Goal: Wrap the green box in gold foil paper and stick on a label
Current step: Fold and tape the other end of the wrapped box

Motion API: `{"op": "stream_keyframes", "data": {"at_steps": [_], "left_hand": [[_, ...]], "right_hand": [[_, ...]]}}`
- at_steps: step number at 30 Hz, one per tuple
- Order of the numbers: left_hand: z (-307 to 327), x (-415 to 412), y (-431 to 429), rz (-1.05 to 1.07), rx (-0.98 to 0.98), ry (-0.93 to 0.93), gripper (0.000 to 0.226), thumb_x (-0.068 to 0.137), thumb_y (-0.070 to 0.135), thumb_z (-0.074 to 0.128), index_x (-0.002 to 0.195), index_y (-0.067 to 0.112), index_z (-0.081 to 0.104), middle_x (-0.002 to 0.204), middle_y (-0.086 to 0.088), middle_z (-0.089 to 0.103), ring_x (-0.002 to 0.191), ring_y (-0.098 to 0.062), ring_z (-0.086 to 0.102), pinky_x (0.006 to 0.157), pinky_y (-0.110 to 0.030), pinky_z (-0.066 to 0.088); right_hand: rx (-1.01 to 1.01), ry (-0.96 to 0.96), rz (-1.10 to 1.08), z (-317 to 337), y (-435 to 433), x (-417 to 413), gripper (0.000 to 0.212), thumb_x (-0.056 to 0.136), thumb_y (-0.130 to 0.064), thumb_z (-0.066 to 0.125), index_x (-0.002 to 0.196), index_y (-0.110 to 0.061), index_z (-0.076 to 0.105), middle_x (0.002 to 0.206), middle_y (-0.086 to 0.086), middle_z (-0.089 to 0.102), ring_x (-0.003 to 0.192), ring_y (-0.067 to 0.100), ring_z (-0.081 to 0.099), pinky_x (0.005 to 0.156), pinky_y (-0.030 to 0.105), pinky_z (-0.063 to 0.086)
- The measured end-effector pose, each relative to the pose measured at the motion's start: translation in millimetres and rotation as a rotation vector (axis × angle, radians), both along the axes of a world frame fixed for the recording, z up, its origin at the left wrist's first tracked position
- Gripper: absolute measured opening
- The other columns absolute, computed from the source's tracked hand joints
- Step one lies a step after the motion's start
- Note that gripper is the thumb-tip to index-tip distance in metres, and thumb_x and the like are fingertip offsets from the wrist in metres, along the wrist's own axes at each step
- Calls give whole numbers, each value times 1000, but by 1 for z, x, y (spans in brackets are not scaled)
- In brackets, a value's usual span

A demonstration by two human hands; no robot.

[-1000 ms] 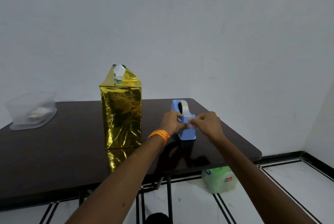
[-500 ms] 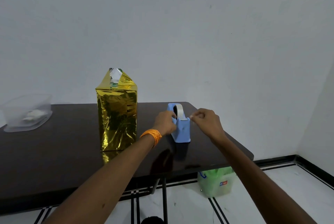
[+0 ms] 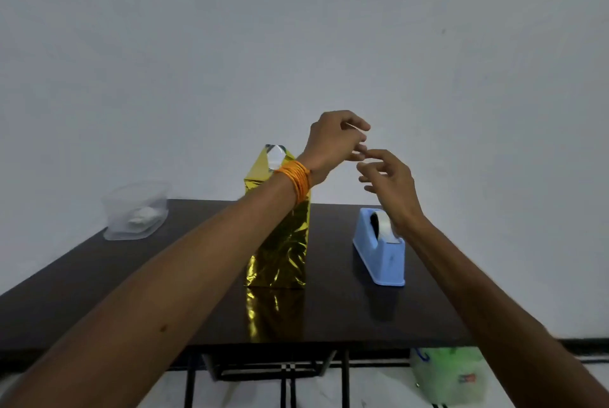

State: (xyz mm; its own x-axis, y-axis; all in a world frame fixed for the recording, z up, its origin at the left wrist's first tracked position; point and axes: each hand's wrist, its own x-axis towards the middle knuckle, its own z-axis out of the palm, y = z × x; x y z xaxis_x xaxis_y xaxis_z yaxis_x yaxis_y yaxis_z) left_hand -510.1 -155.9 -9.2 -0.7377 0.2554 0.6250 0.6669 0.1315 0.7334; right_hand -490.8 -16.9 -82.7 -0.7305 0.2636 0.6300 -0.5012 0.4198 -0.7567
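Observation:
The box wrapped in gold foil [image 3: 280, 252] stands upright near the middle of the dark table [image 3: 99, 292]; its top foil flaps rise to a peak with a gap showing. My left forearm crosses in front of it. My left hand [image 3: 333, 140] is raised above and right of the box, fingers curled, pinching what looks like a thin pale strip of tape. My right hand [image 3: 390, 183] hovers just below it with fingers loosely spread, its index fingertip touching the left fingers. The blue tape dispenser [image 3: 379, 252] sits on the table under my right hand.
A clear plastic container [image 3: 135, 210] with something white inside stands at the table's far left corner. A green-and-white plastic bag [image 3: 445, 374] lies on the floor under the table's right side. A plain white wall is behind.
Both hands have left the tape dispenser and risen above the table, moving up beside the box top. The camera has tilted, so the table now sits lower in view.

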Motion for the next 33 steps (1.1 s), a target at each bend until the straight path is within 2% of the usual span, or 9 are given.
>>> {"op": "stream_keyframes", "data": {"at_steps": [2,6,11,13,16,20,23,29,33], "left_hand": [[16,5,-18,-96,97,-130,23,96,1,50,107,5,70,97,-14,71,81,-23,73,66,-27,60],[27,-7,-66,-22,91,-94,31,97,0,43,100,8,73,96,-10,73,87,-22,72,68,-25,59],[11,-40,-129,200,-376,134,55,85,-19,39,103,21,72,117,2,66,111,-16,59,78,-23,51],[0,-46,-141,221,-529,140,62,82,-21,40,108,25,71,130,3,58,117,-12,49,81,-23,43],[-14,-56,-144,167,-675,170,59,77,-18,43,102,28,71,136,-1,54,127,-16,44,97,-28,35],[-14,-65,-136,142,-772,199,29,80,-5,61,90,19,73,142,-2,51,133,-18,40,102,-30,30],[-7,-70,-130,138,-776,240,9,87,12,68,80,16,69,146,-1,49,134,-19,39,99,-29,27],[-23,-84,-124,138,-694,276,8,85,13,69,77,12,71,137,-1,55,123,-19,50,101,-34,39],[-41,-89,-127,116,-571,218,13,85,13,70,85,26,69,141,2,51,130,-16,46,104,-31,34]], "right_hand": [[34,13,85,6,-16,-8,22,99,-34,56,120,-35,61,103,-5,73,94,10,70,93,37,57],[174,-8,233,7,-44,-22,27,104,-35,48,130,-35,55,100,-3,76,102,8,69,99,37,50],[284,-41,316,8,-72,-36,33,107,-32,43,139,-34,48,96,-6,76,104,-8,62,80,2,40],[275,-15,308,5,-77,-38,34,107,-32,42,141,-32,47,95,-6,76,100,-13,61,75,-3,38],[213,28,295,-4,-78,-42,34,107,-35,42,140,-36,45,93,-6,77,101,-5,65,84,9,45],[213,45,289,-14,-77,-47,34,105,-42,41,139,-45,43,93,-7,77,102,2,66,96,35,48],[220,52,285,-14,-78,-48,37,103,-47,40,139,-46,43,92,-8,77,102,-1,66,98,34,46],[196,63,265,-19,-77,-52,36,106,-36,42,141,-40,46,87,-13,72,95,-2,65,89,28,47],[212,57,257,-20,-79,-53,36,106,-33,43,141,-39,47,78,-18,64,88,-3,63,84,23,44]]}}
